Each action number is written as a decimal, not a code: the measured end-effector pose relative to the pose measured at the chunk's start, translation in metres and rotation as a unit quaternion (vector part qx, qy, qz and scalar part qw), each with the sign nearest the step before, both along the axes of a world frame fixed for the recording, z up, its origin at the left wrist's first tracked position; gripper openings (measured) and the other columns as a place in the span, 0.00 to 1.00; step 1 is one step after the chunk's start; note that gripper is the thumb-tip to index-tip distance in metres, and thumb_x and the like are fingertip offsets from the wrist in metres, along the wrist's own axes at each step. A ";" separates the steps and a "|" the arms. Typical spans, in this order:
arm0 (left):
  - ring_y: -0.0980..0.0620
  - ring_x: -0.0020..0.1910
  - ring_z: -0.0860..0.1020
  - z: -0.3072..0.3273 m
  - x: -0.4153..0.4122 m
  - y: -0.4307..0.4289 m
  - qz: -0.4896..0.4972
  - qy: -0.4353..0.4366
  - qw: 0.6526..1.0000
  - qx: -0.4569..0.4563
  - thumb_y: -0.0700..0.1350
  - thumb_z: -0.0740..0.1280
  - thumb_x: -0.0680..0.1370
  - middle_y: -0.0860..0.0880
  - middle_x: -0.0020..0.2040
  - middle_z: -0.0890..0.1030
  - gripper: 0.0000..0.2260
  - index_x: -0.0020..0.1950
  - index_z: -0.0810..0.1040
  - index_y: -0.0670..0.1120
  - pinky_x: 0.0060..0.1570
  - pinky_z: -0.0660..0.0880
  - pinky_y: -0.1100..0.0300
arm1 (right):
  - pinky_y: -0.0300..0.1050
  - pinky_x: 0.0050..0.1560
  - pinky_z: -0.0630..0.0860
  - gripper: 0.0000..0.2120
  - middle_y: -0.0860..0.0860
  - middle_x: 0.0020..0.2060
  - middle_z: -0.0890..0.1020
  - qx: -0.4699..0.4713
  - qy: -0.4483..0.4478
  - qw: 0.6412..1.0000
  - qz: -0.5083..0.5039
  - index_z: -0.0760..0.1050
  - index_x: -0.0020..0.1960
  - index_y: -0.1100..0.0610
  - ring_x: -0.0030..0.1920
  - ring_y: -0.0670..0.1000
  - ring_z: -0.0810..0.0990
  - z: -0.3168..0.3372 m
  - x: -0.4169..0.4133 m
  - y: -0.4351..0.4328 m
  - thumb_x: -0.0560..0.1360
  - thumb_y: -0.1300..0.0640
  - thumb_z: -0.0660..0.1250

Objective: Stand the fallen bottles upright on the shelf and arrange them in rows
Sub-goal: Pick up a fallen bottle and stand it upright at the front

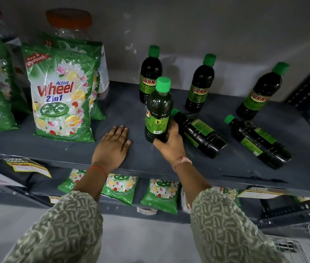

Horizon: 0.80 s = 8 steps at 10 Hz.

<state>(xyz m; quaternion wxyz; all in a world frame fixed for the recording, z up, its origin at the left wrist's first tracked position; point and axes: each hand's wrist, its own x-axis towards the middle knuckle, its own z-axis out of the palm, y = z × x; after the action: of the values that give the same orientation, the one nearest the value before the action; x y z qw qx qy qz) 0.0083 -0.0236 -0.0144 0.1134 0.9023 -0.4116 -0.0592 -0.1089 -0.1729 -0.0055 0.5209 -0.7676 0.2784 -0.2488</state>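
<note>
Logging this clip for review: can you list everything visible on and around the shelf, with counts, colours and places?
Upright bottles: four, dark with green caps; three at the back, one in front gripped by the right hand.
Fallen bottles: two, same kind, lying right of the gripped one.
Detergent packets: several, green and white, upper shelf left.
Jar: one clear, orange lid, behind the packets.
Shelf: dark grey metal.
Small packets: several, green, lower shelf.
Price tags: yellow, shelf edges.
Wire basket: bottom right.
Left hand: flat on shelf.
Right hand: around bottle base.
</note>
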 end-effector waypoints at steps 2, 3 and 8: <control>0.49 0.78 0.50 0.000 0.000 0.000 0.000 0.000 1.000 0.005 0.51 0.49 0.81 0.49 0.79 0.53 0.24 0.77 0.51 0.46 0.77 0.50 0.53 | 0.49 0.57 0.73 0.48 0.57 0.61 0.68 -0.120 0.021 0.990 -0.067 0.59 0.65 0.61 0.59 0.56 0.71 0.006 0.005 0.012 0.56 0.44 0.79; 0.49 0.78 0.50 0.000 0.000 0.000 0.001 0.003 1.000 0.002 0.51 0.49 0.81 0.49 0.79 0.53 0.24 0.77 0.52 0.46 0.77 0.49 0.53 | 0.53 0.53 0.76 0.35 0.58 0.58 0.73 -0.109 0.019 0.991 -0.073 0.63 0.61 0.61 0.56 0.58 0.76 0.004 0.002 0.009 0.62 0.50 0.77; 0.50 0.78 0.50 0.000 0.000 0.000 0.000 0.006 1.000 -0.004 0.52 0.48 0.82 0.49 0.79 0.54 0.24 0.76 0.52 0.46 0.77 0.49 0.54 | 0.50 0.62 0.71 0.38 0.56 0.61 0.73 -0.025 0.026 0.996 -0.079 0.64 0.65 0.58 0.61 0.56 0.73 0.006 0.004 0.003 0.61 0.53 0.77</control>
<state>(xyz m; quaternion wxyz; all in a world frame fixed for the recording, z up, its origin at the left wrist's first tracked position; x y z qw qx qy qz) 0.0086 -0.0234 -0.0147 0.1196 0.9015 -0.4112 -0.0630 -0.1051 -0.1703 0.0009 0.4726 -0.7622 0.3457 -0.2759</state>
